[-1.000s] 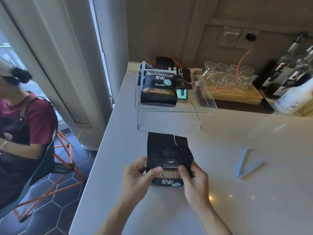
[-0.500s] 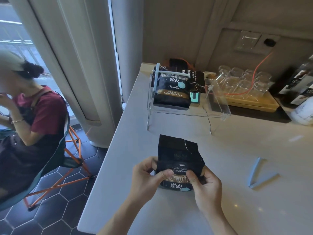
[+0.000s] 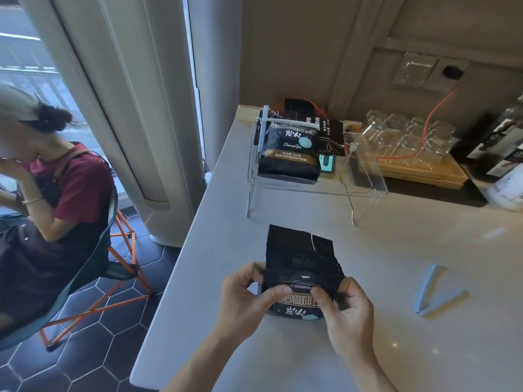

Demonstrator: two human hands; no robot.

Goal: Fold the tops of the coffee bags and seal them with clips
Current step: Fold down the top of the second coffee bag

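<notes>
Seated person (image 3: pixel 53 190): off the desk's left edge, on an orange-legged chair (image 3: pixel 113 267) over dark hexagon floor tiles, in a red top and dark apron.
Desk (image 3: pixel 424 349): pale surface, left edge running from the near left up toward the far wall.
Left hand (image 3: pixel 243 301): near edge of the desk, closed on the left side of the coffee bag, thumb pressed on its printed front.
Coffee bag (image 3: pixel 302 267): black, held between both hands near the desk's near edge, top flap standing up with a tear in its upper edge; readable print "UE MOUNTAIN", the start hidden, above a band of Chinese characters.
Right hand (image 3: pixel 348 315): gripping the bag's right side, thumb on the front just beside the left thumb.
Clear stand (image 3: pixel 365 190): acrylic riser toward the far left corner of the desk.
Second coffee bag (image 3: pixel 288 154): on the stand, top shut under a white clip (image 3: pixel 266 120); reads "Charcoal fire", "454", "BLUE MOUNTAIN FOOD".
Glasses (image 3: pixel 407 137): clear, upturned on a yellow tray (image 3: pixel 424 174) at the far edge.
Blue clip (image 3: pixel 433 290): open in a V, lying toward the right edge, well apart from the hands.
Bottles (image 3: pixel 506 154): far right corner, labels too blurred to read.
</notes>
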